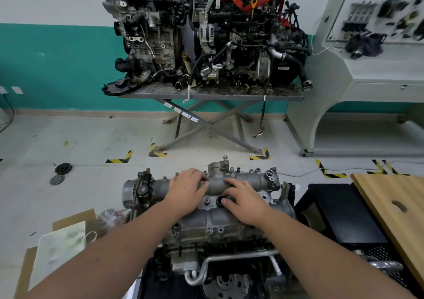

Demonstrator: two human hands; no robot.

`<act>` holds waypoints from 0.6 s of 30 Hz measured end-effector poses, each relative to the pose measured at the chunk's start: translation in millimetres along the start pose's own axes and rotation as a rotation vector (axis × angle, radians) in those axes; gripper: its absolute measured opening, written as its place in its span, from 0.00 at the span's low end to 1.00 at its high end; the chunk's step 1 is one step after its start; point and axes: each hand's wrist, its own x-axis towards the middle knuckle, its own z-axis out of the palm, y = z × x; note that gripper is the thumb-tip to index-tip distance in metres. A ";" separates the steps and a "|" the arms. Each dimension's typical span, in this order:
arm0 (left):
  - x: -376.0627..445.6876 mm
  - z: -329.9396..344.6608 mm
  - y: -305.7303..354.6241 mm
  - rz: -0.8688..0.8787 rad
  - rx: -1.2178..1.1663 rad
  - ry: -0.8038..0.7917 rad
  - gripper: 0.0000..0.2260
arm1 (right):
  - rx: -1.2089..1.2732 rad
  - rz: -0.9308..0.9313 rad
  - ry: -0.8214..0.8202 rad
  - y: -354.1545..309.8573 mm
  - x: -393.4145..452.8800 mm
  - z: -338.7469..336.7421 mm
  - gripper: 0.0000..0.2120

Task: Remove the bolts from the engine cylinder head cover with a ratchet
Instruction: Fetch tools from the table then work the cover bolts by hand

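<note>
**Head view: both hands flat on the cylinder head cover**

Head camera looking down, and both bare hands are on the grey metal cylinder head cover [220,218]. The left hand [187,189] lies palm-down on the far left part of the cover, fingers relaxed and spread toward the middle, gripping nothing. The right hand [245,203] rests just beside it on the right, fingers loosely bent, fingertips at the edge of a round dark opening [221,199] in the cover; it holds nothing either. The two hands are close but not touching.

Small bolts [209,229] show along the cover's near edge, below and between the wrists, and more sit along the far edge beyond the fingers. One taller bolt [225,158] stands up on a bracket just past the hands.

To the left of the left forearm lie a paper bag [62,243] and flattened cardboard [75,217]. To the right of the right forearm sits a black crate [339,213], with a wooden board [394,209] beyond it. Well ahead of the hands, two engines [206,34] stand on a metal stand [211,96] against the wall.
</note>
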 end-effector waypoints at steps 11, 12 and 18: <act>16.2 35.9 57.7 0.302 0.067 0.019 0.10 | -0.001 0.144 0.178 -3.4 -37.4 -21.8 0.14; 15.9 40.1 69.0 0.333 0.083 0.003 0.10 | -0.010 0.163 0.193 1.1 -47.1 -25.9 0.14; 0.4 69.3 153.5 0.504 0.151 -0.046 0.11 | -0.015 0.275 0.243 40.9 -127.6 -57.3 0.12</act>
